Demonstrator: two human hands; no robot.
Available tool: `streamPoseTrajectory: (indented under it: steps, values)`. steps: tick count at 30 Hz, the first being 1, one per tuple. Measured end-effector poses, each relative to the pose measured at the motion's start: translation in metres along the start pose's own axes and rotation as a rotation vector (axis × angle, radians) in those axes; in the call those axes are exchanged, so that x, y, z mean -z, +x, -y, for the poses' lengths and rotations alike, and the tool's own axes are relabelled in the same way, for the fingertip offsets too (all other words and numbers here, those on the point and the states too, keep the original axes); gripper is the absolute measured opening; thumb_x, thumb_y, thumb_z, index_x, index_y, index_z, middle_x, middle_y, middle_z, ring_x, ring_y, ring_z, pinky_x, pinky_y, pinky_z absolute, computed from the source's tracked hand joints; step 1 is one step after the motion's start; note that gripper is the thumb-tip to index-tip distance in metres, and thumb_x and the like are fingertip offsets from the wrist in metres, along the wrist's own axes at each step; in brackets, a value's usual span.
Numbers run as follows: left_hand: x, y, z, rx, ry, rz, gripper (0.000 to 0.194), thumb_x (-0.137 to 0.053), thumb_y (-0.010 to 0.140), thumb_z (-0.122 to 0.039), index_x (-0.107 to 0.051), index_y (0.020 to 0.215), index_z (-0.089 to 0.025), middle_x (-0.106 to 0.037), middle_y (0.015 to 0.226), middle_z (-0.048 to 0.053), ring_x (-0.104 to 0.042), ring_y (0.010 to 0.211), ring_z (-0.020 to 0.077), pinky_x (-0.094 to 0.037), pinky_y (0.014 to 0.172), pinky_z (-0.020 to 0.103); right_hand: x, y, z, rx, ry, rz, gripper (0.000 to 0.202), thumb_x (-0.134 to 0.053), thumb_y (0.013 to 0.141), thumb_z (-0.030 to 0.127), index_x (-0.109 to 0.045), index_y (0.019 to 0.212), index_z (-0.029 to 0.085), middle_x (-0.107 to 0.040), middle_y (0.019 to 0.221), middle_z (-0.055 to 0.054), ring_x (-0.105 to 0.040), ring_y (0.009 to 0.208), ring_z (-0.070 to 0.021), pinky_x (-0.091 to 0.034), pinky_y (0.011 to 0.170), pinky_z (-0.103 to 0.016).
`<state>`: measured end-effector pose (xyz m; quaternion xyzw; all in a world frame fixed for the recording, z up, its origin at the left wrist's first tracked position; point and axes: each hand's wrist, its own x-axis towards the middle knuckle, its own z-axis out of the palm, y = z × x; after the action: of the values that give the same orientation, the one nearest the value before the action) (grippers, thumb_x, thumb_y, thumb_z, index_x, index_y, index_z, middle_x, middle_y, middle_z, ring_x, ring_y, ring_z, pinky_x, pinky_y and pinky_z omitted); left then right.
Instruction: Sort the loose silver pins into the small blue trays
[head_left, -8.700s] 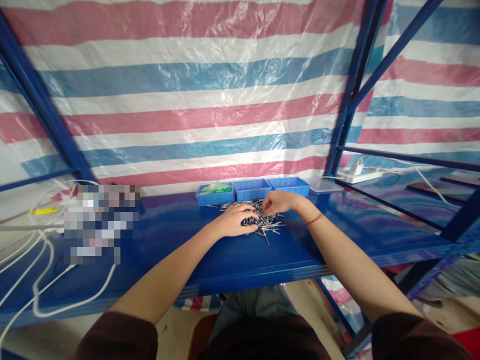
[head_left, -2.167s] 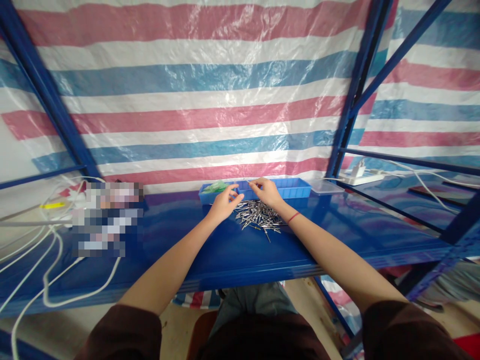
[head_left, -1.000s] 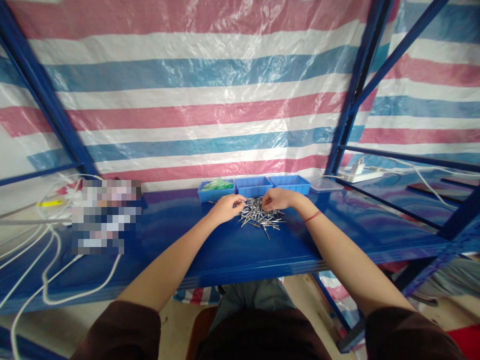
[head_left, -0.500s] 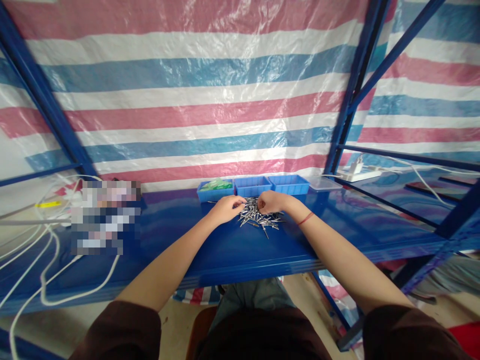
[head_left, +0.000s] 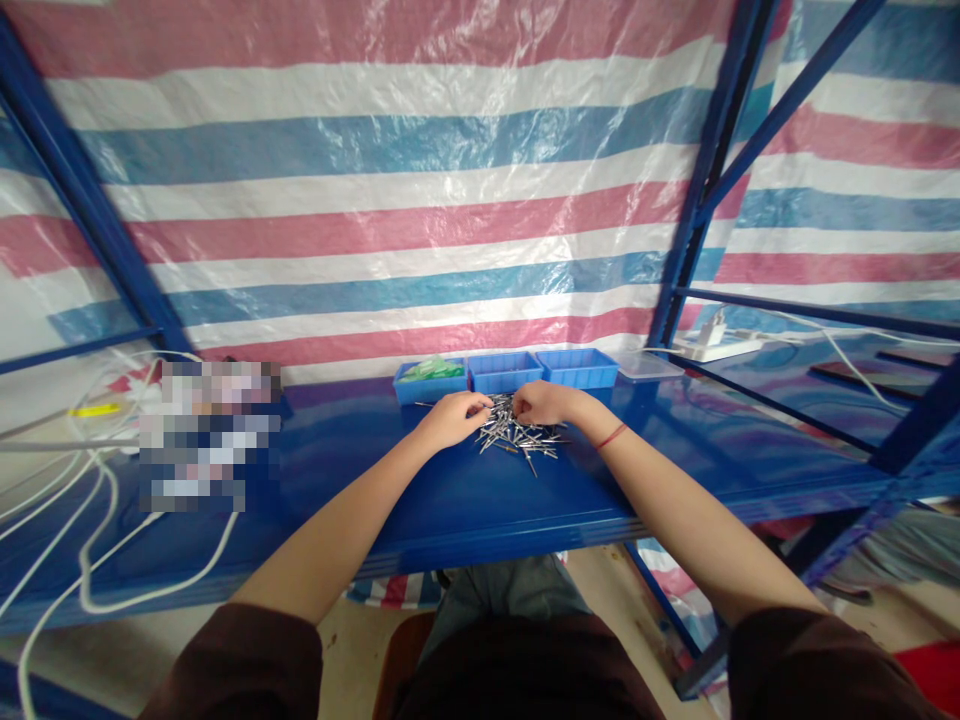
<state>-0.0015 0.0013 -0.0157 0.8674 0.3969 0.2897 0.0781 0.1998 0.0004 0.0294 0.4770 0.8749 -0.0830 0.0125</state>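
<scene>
A loose pile of thin silver metal pins (head_left: 517, 436), which look like blind rivets, lies on the blue table. My left hand (head_left: 450, 418) rests at the pile's left edge, thumb and fingers curled together. Over the top right of the heap is my right hand (head_left: 541, 403), its fingers bent into a pinch against the pins. Whatever either hand holds is too small or too hidden to make out. Behind the hands stand three blue bins in a row: the left bin (head_left: 431, 390) with green plastic bags (head_left: 433, 369) in it, the middle bin (head_left: 504, 373) and the right bin (head_left: 577, 369).
A clear plastic lid (head_left: 649, 367) lies right of the bins. White cables (head_left: 112, 500) loop over the table's left side, near a blurred-out patch. Blue metal posts (head_left: 694, 200) frame the bench, with a striped tarp (head_left: 420, 220) behind. A power strip (head_left: 720, 345) lies at the right.
Hardly anything differs. Both hands keep their places at the pile, and the view has shifted very slightly.
</scene>
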Motion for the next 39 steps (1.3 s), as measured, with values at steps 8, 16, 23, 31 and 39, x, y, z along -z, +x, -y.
streamPoseTrajectory:
  steps: [8,16,23,31,39]
  values:
    - [0.001,0.0,-0.004,0.016,-0.018,0.012,0.027,-0.051,0.081,-0.031,-0.066,0.098,-0.018,-0.069,0.09,0.005,-0.064,0.078,0.0169,-0.047,0.074,0.027,0.001,-0.003,0.005,-0.001,-0.066,-0.013,0.023,-0.048,0.071,0.008,-0.068,0.082,0.011,-0.069,0.081,-0.011,-0.061,0.071,-0.0172,-0.038,0.059,-0.023]
    - [0.001,-0.001,-0.005,0.012,0.006,0.018,0.027,-0.05,0.082,-0.032,-0.066,0.099,-0.018,-0.069,0.089,0.005,-0.063,0.078,0.0169,-0.046,0.071,0.026,0.005,-0.002,-0.015,0.057,0.097,-0.211,0.028,-0.047,0.074,0.009,-0.064,0.095,0.011,-0.068,0.093,-0.011,-0.06,0.081,-0.0169,-0.042,0.069,-0.024]
    - [0.001,0.0,-0.011,-0.016,-0.027,-0.002,0.028,-0.05,0.082,-0.035,-0.067,0.096,-0.018,-0.069,0.088,0.004,-0.061,0.077,0.0163,-0.044,0.072,0.026,0.001,0.003,-0.009,0.247,0.431,-0.342,0.02,-0.046,0.077,0.015,-0.063,0.088,0.014,-0.065,0.085,-0.006,-0.057,0.071,-0.0121,-0.044,0.068,-0.026]
    - [0.0,0.002,-0.016,0.071,-0.187,-0.107,0.035,-0.046,0.083,-0.044,-0.064,0.08,-0.014,-0.058,0.064,-0.001,-0.051,0.061,0.0117,-0.038,0.059,0.022,-0.002,0.004,0.012,0.255,0.856,-0.393,0.021,-0.059,0.072,0.033,-0.06,0.079,0.013,-0.06,0.075,-0.003,-0.046,0.054,-0.0066,-0.037,0.048,-0.022]
    - [-0.004,0.004,-0.011,0.053,-0.362,-0.146,0.031,-0.051,0.081,-0.042,-0.062,0.09,-0.014,-0.065,0.082,0.003,-0.058,0.073,0.0143,-0.043,0.069,0.024,0.001,0.004,0.014,0.225,0.843,-0.431,0.021,-0.062,0.07,0.033,-0.063,0.075,0.013,-0.062,0.073,-0.003,-0.05,0.062,-0.009,-0.04,0.058,-0.024]
